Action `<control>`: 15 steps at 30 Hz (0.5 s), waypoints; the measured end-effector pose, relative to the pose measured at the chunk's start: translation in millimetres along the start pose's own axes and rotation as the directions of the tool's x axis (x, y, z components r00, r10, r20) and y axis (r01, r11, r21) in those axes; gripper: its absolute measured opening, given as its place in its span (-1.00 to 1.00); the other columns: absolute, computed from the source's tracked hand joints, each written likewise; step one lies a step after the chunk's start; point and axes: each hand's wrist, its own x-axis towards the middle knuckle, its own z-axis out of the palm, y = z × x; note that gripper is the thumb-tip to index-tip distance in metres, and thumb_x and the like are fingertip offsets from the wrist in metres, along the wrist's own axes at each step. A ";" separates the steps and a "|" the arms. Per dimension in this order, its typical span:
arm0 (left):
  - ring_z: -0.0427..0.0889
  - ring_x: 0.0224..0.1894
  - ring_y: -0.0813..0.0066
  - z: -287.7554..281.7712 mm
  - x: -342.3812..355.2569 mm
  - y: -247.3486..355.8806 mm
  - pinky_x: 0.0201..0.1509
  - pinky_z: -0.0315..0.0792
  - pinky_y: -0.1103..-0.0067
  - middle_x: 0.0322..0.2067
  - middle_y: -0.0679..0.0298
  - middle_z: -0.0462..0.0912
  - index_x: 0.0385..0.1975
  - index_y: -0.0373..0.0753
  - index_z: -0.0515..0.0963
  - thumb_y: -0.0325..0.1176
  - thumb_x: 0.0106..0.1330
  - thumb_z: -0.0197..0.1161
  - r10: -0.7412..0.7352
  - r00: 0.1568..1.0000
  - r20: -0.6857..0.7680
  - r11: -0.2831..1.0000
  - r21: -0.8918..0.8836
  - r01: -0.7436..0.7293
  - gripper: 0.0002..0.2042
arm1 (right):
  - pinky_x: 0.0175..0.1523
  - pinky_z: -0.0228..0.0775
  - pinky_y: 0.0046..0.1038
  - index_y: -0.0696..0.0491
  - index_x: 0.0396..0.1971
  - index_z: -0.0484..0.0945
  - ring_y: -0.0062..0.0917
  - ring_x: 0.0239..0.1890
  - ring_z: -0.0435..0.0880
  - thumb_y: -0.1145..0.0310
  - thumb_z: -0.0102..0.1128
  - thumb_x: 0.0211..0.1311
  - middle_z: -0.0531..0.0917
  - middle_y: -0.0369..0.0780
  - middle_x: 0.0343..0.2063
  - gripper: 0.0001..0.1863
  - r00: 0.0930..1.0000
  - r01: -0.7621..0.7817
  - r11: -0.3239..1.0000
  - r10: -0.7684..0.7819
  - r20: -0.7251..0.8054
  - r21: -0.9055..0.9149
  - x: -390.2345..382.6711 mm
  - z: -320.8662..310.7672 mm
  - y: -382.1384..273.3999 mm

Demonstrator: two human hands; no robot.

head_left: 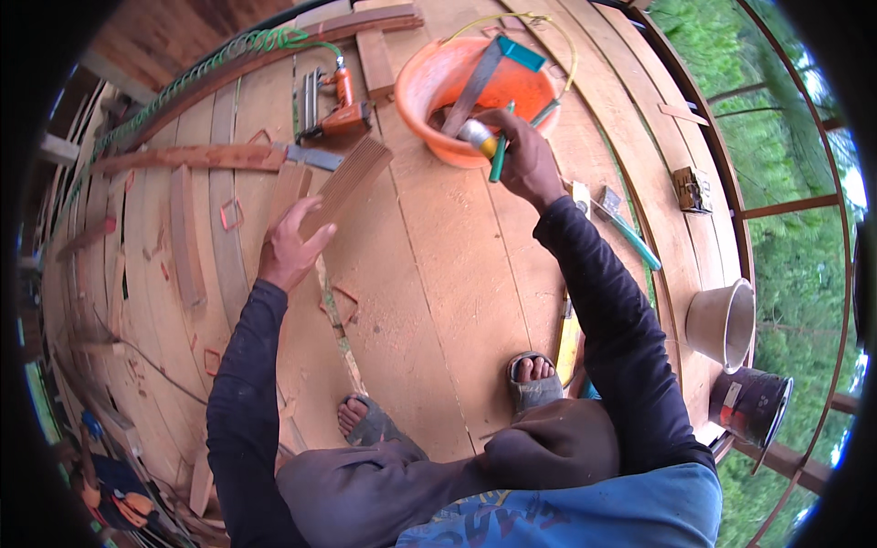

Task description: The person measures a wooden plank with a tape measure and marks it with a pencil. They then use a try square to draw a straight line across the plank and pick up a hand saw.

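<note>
My right hand (pixel 525 160) is over the near rim of an orange bucket (pixel 429 119), its fingers closed on a green stick-like thing (pixel 498 161) whose kind I cannot make out. Against those fingers is a white cylinder (pixel 477 137) with a yellow band; whether it is gripped too is unclear. A handsaw (pixel 477 87) with a teal handle leans in the bucket. My left hand (pixel 297 247) is open, thumb and fingers apart, beside a ridged wooden board (pixel 352 178). It appears to hold nothing.
An orange nail gun (pixel 343 114) with a green coiled hose (pixel 265 41) lies left of the bucket. To the right are a teal-handled hammer (pixel 630 228), a whitish bucket (pixel 708 315) and a dark bucket (pixel 744 402). Wood pieces (pixel 187 237) litter the plank floor's left side.
</note>
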 end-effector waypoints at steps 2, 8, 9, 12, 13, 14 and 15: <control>0.66 0.04 0.23 6.4 55.7 44.7 0.19 0.49 0.41 -0.05 0.07 0.67 0.10 -0.36 0.50 -0.27 0.29 0.38 0.146 0.989 0.033 0.988 -0.062 -0.144 -0.55 | 0.10 0.36 -0.22 0.02 -0.21 0.61 -0.19 -0.17 0.63 0.24 0.37 0.12 0.68 -0.16 -0.31 -0.73 0.995 0.073 0.995 -0.068 0.072 -0.075 -2.4 -8.5 20.9; 0.72 -0.09 0.29 91.9 207.7 132.0 0.05 0.55 0.42 -0.18 0.06 0.72 -0.05 -0.34 0.59 -0.17 0.20 0.40 0.212 0.963 0.169 0.973 -0.133 -0.191 -0.57 | 0.44 -0.07 -0.07 -0.01 -0.09 0.49 -0.18 -0.11 0.60 -0.02 0.42 0.02 0.61 -0.11 -0.39 -0.46 0.988 0.093 0.974 -0.064 0.143 -0.208 -35.8 5.9 51.9; 0.72 -0.09 0.28 103.4 225.4 121.2 0.05 0.55 0.42 -0.17 0.05 0.72 -0.06 -0.34 0.60 -0.16 0.18 0.40 0.171 0.971 0.169 0.983 -0.089 -0.158 -0.57 | 0.47 -0.11 -0.05 -0.01 -0.12 0.46 -0.22 -0.15 0.62 0.00 0.45 -0.04 0.59 -0.13 -0.40 -0.44 0.991 0.110 0.973 -0.092 0.098 -0.201 -32.1 12.6 43.8; 0.67 0.00 0.14 140.4 253.4 146.8 0.13 0.51 0.37 -0.11 0.01 0.69 0.00 -0.34 0.57 -0.19 0.19 0.39 0.074 0.973 0.218 0.991 0.092 -0.096 -0.56 | 0.50 -0.18 -0.05 0.00 -0.26 0.45 -0.23 -0.14 0.62 0.08 0.46 -0.12 0.57 -0.16 -0.42 -0.51 0.994 0.094 0.991 -0.087 0.071 -0.098 -33.2 4.3 47.6; 0.63 0.08 0.06 154.7 258.1 157.5 0.19 0.47 0.35 -0.05 -0.02 0.67 0.08 -0.36 0.53 -0.22 0.22 0.39 0.027 0.969 0.245 0.982 0.176 -0.072 -0.52 | 0.51 -0.20 -0.05 0.00 -0.30 0.44 -0.24 -0.14 0.62 0.11 0.46 -0.14 0.56 -0.18 -0.42 -0.54 0.993 0.082 0.993 -0.074 0.094 -0.082 -36.5 -2.4 51.0; 0.61 0.10 0.04 164.4 262.1 159.5 0.20 0.46 0.35 -0.01 -0.02 0.64 0.08 -0.35 0.53 -0.23 0.21 0.39 0.003 0.974 0.226 0.985 0.165 -0.042 -0.51 | 0.51 -0.21 -0.05 0.01 -0.32 0.45 -0.24 -0.14 0.62 0.14 0.46 -0.16 0.56 -0.18 -0.43 -0.55 0.995 0.094 0.994 -0.092 0.047 -0.048 -36.7 -6.4 49.0; 0.59 0.12 0.02 177.3 264.6 158.4 0.21 0.45 0.34 0.03 -0.03 0.61 0.09 -0.34 0.52 -0.23 0.20 0.40 -0.025 0.978 0.207 0.988 0.151 -0.006 -0.51 | 0.52 -0.23 -0.05 0.01 -0.34 0.45 -0.23 -0.13 0.61 0.17 0.45 -0.18 0.55 -0.18 -0.44 -0.57 0.994 0.109 0.994 -0.109 0.004 -0.015 -37.9 -8.9 48.3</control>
